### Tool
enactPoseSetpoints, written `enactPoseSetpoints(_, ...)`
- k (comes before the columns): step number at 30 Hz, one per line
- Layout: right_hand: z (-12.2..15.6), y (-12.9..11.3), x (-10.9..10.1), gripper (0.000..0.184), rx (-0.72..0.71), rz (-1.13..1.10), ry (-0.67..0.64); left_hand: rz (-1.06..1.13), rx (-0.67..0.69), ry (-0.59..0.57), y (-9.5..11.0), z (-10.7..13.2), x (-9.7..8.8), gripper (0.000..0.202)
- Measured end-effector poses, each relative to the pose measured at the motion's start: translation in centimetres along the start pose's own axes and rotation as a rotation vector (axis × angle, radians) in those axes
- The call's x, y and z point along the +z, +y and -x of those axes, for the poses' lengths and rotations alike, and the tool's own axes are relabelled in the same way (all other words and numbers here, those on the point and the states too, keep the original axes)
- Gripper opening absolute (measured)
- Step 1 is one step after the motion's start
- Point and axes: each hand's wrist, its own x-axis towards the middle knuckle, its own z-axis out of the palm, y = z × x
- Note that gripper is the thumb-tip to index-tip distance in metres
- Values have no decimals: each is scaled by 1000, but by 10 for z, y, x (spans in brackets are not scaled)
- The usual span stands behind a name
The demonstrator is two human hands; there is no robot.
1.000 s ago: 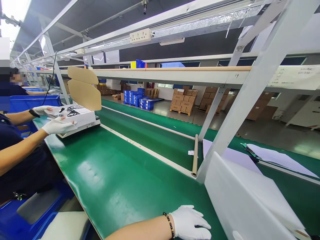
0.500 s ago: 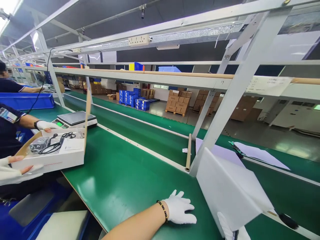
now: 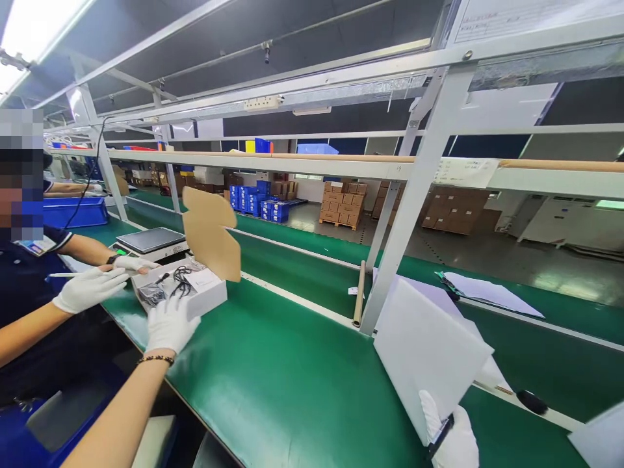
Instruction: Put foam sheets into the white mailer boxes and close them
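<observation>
A white cardboard box (image 3: 209, 300) lies on the green bench at left with its brown flap raised; black cables (image 3: 182, 281), a bagged dark item (image 3: 153, 295) and a white paper (image 3: 202, 279) are inside. My left hand (image 3: 170, 327), in a white glove, is at the box's near corner, fingers over the wall and thumb outside. At lower right my gloved right hand (image 3: 455, 439) is closed on a tilted white sheet (image 3: 429, 344) and a narrow black object (image 3: 441, 439) at its lower edge. I cannot tell what this black object is.
A co-worker's gloved hands (image 3: 90, 289) are beside the box. A scale (image 3: 152, 240) stands behind it. A metal post (image 3: 407, 221) and a cardboard tube (image 3: 359, 296) rise near the bench's middle. More papers (image 3: 492, 292) lie at right.
My left hand has moved from the bench surface far left to the box. The box, earlier in a co-worker's hands, has shifted right onto the bench. My right hand keeps the sheet.
</observation>
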Motion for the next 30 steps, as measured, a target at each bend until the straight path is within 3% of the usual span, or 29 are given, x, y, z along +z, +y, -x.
enactPoseSetpoints(2, 1, -10, -3, 52, 43, -78, -28, 2, 0, -89, -18, -9, -4, 51)
enactPoseSetpoints(5, 1, -24, -11, 56, 103, -207, -90, 29, 157, -193, -11, -11, -4, 38)
enactPoseSetpoints(10, 12, -39, -26, 66, 182, -297, -152, 94, 335, -218, 57, 17, -3, 45)
enactPoseSetpoints(13, 32, -62, -21, 69, 316, -426, -218, 144, 389, -215, 109, 60, -9, 49)
enactPoseSetpoints(16, 52, -95, -13, 70, 393, -565, -200, 205, 514, -236, 150, 110, -16, 46)
enactPoseSetpoints(18, 59, -114, -15, 66, 350, -617, -152, 358, 690, -225, 162, 134, -20, 39)
enactPoseSetpoints(20, 60, -127, -28, 59, 318, -666, -97, 620, 819, -99, 162, 142, -21, 36)
enactPoseSetpoints(23, 59, -134, -62, 47, 265, -660, -8, 814, 737, 121, 154, 128, -17, 39)
enactPoseSetpoints(25, 59, -136, -86, 36, 121, -528, -15, 692, 718, 60, 151, 117, -12, 41)
enactPoseSetpoints(28, 60, -142, -111, 17, -221, -203, -101, 487, 870, -97, 152, 115, -7, 43)
enactPoseSetpoints(30, 59, -151, -117, 7, -444, -11, -177, 449, 961, -108, 155, 122, -7, 44)
